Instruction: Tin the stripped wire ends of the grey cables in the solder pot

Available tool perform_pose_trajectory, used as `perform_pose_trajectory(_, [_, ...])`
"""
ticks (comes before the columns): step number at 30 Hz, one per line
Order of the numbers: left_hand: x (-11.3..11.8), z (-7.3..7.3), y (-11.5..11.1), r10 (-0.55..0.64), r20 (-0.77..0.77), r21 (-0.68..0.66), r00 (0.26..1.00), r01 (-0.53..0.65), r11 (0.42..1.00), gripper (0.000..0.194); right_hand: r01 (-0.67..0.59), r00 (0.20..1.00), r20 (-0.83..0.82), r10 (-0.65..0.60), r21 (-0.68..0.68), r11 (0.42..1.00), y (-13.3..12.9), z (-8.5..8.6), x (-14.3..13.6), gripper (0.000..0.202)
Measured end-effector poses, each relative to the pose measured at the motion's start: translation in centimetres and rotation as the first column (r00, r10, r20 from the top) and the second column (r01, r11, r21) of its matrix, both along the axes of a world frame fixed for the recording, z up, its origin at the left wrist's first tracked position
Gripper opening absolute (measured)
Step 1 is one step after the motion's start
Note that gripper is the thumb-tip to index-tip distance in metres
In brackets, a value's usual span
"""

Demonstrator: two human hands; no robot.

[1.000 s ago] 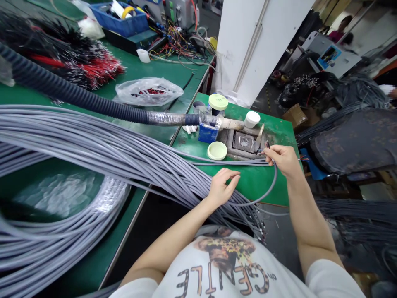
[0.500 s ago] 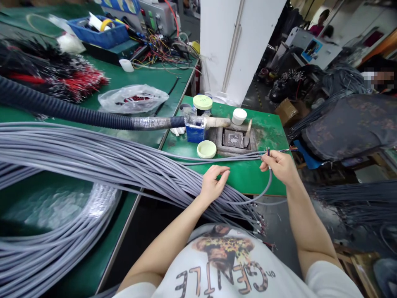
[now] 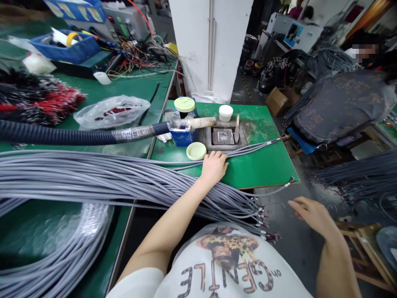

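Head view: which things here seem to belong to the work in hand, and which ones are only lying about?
Likely part of the work:
grey cables under the left hand
larger cable bundle
perhaps the spatula

Seemingly just lying about:
blue bin
clear plastic bag
cardboard box

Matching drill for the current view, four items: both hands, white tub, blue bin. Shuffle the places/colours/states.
Things
1. left hand
2. right hand
3. white tub
4. blue bin

Descriptions
A. has a yellow ring inside
B. beyond the edge of the small green table, holding nothing visible
C. lies over grey cables
D. white and round

Pairs: 1-C, 2-B, 3-D, 4-A
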State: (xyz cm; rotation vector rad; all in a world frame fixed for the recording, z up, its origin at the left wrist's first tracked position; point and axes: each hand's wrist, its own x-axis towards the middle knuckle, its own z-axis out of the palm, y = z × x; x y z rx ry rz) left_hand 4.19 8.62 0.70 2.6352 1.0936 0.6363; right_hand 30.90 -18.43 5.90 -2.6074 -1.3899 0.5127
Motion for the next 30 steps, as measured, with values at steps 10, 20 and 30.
perform_pose_trajectory(10, [2.1,1.9,1.1,-0.057,-0.105,0.097,0.993,0.067,0.993,0.009,-0.037,0.320,-0.921,0.224,0.224,0.974,11.1,-3.0,-10.7,0.040])
perform_pose_trajectory(20, [-4.7,2.9,-6.5,-0.237,0.312,-0.400,0.920,0.354,0.846,0.003,0.420,0.599,-0.707,0.375,0.677,0.605,12.8,0.8,-8.4,0.029])
perform_pose_trajectory(30, [-4.8,4.1,-6.6,0.436,0.742,-0.670,0.509,0.552,0.496,0.026,-0.435,0.571,-0.548,0.612,0.430,0.791,11.7,0.0,-14.2,0.025])
